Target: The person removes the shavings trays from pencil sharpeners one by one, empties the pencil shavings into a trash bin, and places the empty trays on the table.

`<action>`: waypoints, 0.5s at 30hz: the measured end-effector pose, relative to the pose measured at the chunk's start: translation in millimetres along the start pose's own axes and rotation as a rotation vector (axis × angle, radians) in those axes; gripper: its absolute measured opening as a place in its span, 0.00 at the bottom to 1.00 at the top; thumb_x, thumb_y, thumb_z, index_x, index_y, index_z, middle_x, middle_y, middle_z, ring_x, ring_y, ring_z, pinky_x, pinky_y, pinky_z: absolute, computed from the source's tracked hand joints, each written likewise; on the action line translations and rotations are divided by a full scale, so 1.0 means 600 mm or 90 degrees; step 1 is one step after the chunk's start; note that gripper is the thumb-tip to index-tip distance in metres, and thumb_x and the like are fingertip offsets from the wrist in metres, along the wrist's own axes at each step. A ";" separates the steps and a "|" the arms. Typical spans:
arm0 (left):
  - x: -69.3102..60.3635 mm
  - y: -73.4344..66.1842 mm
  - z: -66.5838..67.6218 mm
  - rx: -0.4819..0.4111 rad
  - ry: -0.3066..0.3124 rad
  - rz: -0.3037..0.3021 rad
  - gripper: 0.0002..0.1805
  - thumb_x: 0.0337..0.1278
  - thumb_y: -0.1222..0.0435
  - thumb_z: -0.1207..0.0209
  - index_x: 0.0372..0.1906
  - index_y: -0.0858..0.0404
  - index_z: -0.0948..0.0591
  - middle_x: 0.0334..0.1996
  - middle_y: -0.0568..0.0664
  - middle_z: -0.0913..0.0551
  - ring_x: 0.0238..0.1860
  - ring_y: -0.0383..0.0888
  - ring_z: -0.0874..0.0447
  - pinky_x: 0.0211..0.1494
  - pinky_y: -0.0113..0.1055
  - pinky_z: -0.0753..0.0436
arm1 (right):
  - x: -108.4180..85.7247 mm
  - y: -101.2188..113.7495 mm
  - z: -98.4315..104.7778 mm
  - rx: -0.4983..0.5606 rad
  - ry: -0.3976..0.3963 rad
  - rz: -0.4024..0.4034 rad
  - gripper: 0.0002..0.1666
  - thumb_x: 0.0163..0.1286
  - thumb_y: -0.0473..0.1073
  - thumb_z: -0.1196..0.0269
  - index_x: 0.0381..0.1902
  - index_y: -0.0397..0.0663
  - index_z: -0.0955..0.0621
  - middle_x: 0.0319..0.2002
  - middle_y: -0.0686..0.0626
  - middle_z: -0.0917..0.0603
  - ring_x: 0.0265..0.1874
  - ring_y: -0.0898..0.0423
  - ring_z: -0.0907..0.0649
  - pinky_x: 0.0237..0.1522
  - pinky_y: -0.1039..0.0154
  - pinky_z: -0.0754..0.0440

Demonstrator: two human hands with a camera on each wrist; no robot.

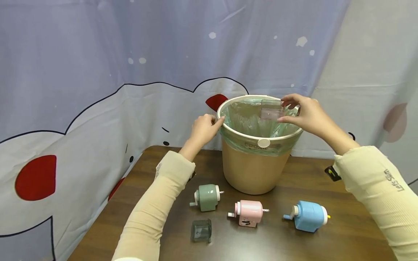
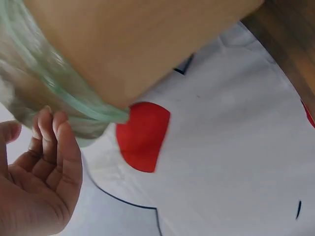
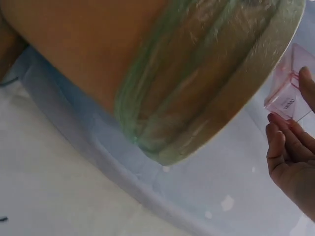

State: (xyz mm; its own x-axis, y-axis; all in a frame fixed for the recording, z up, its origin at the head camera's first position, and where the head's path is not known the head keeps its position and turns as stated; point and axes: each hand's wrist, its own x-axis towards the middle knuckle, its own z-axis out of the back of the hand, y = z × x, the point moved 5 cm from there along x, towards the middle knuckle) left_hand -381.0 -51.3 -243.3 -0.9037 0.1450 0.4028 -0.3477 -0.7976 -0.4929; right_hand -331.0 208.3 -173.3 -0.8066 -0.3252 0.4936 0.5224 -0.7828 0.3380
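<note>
A large beige trash bin (image 1: pixel 254 170) with a green plastic bag (image 1: pixel 243 116) folded over its rim stands on the wooden table. At the rim's left side, my left hand (image 1: pixel 204 129) holds the edge, thumb on top and fingers outside, against the bag. Over the bin's right side, my right hand (image 1: pixel 308 114) pinches a clear pinkish pencil sharpener shavings drawer (image 1: pixel 272 110) between thumb and fingers. The right wrist view shows the same drawer (image 3: pixel 288 86) tilted beyond the rim; its contents cannot be made out.
In front of the bin stand a green sharpener (image 1: pixel 208 198), a pink sharpener (image 1: pixel 249 213) and a blue sharpener (image 1: pixel 310 216), all with cranks. A dark see-through drawer (image 1: pixel 201 231) lies near the green one. A patterned curtain (image 1: pixel 169 47) hangs behind the table.
</note>
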 end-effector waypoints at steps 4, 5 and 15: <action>-0.029 -0.011 0.010 -0.085 -0.019 -0.044 0.22 0.65 0.51 0.48 0.19 0.59 0.23 0.13 0.47 0.25 0.18 0.41 0.29 0.23 0.31 0.34 | -0.018 -0.003 -0.001 0.051 -0.027 -0.016 0.30 0.54 0.38 0.29 0.55 0.37 0.25 0.47 0.39 0.19 0.35 0.69 0.26 0.30 0.76 0.32; -0.037 -0.015 0.014 -0.109 -0.020 -0.058 0.21 0.65 0.52 0.48 0.20 0.60 0.23 0.13 0.48 0.25 0.17 0.41 0.29 0.23 0.31 0.34 | -0.021 -0.002 -0.001 0.065 -0.032 -0.020 0.30 0.55 0.37 0.29 0.55 0.38 0.25 0.47 0.39 0.19 0.34 0.73 0.27 0.31 0.77 0.33; -0.116 -0.043 0.027 -0.195 -0.013 -0.188 0.16 0.66 0.59 0.47 0.22 0.60 0.23 0.15 0.45 0.26 0.18 0.39 0.32 0.24 0.28 0.33 | -0.075 0.009 0.004 0.159 -0.091 0.024 0.31 0.52 0.31 0.29 0.55 0.37 0.26 0.41 0.75 0.25 0.33 0.71 0.27 0.29 0.79 0.32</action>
State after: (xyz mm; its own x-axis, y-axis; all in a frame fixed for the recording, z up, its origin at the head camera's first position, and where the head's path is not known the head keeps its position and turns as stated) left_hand -305.1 -50.4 -246.2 -0.7499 0.3273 0.5749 -0.6520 -0.5126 -0.5586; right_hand -291.3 220.1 -191.5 -0.7476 -0.2590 0.6116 0.6173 -0.6107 0.4959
